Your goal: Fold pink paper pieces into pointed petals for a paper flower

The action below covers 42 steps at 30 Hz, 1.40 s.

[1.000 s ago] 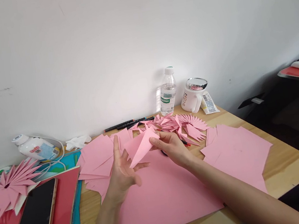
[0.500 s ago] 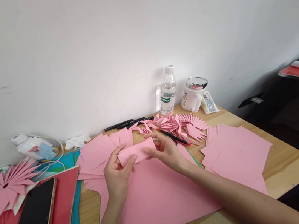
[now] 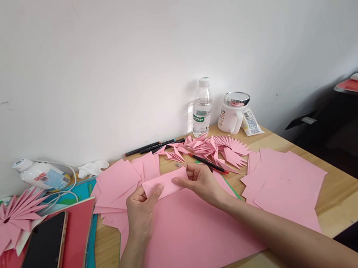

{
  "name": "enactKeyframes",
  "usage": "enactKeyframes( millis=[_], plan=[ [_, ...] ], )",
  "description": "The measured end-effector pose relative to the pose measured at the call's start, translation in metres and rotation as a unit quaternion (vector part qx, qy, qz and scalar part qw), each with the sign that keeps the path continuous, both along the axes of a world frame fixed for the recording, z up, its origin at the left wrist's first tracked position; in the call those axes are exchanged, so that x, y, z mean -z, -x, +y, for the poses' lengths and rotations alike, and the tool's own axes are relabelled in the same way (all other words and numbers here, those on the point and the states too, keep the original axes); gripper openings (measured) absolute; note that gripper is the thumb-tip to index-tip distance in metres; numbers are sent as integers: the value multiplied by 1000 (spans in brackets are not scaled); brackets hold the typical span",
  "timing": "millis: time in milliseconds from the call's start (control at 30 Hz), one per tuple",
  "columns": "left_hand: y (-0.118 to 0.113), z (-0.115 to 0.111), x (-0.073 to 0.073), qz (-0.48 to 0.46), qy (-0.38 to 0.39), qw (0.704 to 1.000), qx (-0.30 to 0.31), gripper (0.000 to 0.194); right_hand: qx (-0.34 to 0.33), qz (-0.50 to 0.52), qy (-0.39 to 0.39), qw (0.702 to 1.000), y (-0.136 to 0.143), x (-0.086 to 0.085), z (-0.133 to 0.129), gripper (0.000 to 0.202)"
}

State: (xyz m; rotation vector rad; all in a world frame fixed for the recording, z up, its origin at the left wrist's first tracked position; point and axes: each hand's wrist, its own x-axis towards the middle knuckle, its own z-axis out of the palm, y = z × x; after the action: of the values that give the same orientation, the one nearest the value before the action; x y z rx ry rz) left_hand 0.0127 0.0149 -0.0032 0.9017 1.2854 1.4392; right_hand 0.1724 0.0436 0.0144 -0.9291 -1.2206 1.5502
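Between my two hands is a small folded piece of pink paper [image 3: 166,184], a long rectangle held a little above a large pink sheet [image 3: 196,236]. My left hand [image 3: 143,206] pinches its left end, thumb on the near face and fingers behind. At the right end, my right hand [image 3: 202,182] grips it the same way, with the thumb in front and the curled fingers at the back. Left of the hands lie loose pink paper pieces [image 3: 114,181]. Behind them rest folded pink paper units [image 3: 225,144], some joined in a curved fan.
More pink sheets [image 3: 283,180] lie at the right. A black pen [image 3: 209,164], a water bottle [image 3: 201,109] and a white mug [image 3: 229,116] stand or lie farther back. At left are a phone [image 3: 39,267], a pink paper pinwheel shape [image 3: 10,221] and a fallen white bottle [image 3: 41,175].
The folded paper has tipped and turned nearly level, its face showing more evenly. My left fingers have drawn back behind its left end, and my right fingers have curled in behind its right end.
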Motion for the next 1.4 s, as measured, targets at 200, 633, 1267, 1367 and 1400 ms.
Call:
enactKeyframes(
  millis=[200, 633, 1267, 1367, 1400],
  plan=[
    [-3, -1, -4, -37, 8, 999, 6, 26, 1, -2, 2, 1000, 0, 6, 2, 30],
    [-2, -3, -7, -39, 19, 998, 50, 28, 23, -26, -9, 999, -2, 8, 2, 30],
    [0, -3, -6, -7, -10, 999, 49, 24, 31, -30, -11, 999, -2, 8, 1, 34],
    [0, -3, -6, -6, -12, 999, 47, 24, 28, -22, -8, 999, -1, 6, 0, 34],
    [0, -3, -6, -6, -12, 999, 47, 24, 28, -20, -7, 999, -1, 5, 0, 33]
  ],
)
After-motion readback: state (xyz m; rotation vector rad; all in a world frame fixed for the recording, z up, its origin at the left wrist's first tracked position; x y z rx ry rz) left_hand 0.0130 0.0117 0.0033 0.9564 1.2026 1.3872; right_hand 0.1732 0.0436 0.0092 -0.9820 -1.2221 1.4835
